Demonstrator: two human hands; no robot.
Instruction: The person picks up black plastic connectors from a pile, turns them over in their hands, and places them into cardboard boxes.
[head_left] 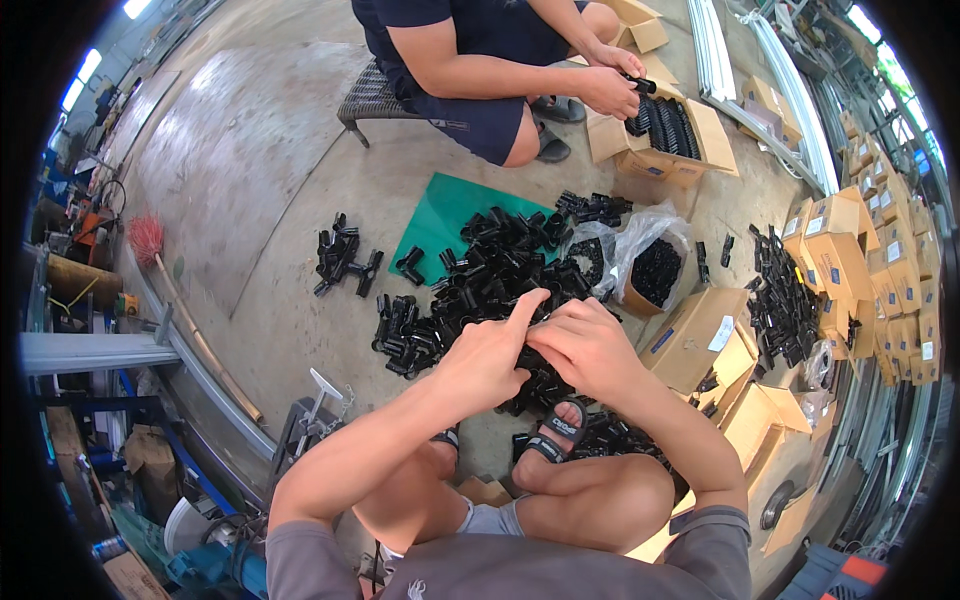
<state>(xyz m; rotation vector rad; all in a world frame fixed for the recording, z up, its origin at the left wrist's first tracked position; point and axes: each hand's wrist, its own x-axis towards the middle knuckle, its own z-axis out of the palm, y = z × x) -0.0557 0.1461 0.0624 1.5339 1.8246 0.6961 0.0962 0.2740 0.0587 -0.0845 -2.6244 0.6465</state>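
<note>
Both hands meet in front of me, above a heap of black tube-shaped fittings (470, 300). My left hand (482, 358) has its index finger reaching out towards the right hand and its thumb lower down, the other fingers curled. My right hand (592, 345) is closed, its fingers bent inwards and touching the left fingertips. Whatever sits between the hands is hidden behind the fingers and blends with the dark heap. Part of the heap lies on a green sheet (432, 215), and more black fittings (610, 437) lie by my sandalled foot.
Across from me a person (470, 70) sits on a woven stool, handling a black part over an open carton (712, 150). To the right are a plastic-lined box (680, 245), cardboard boxes (690, 340) and another black pile (785, 310). A broom (205, 335) lies left.
</note>
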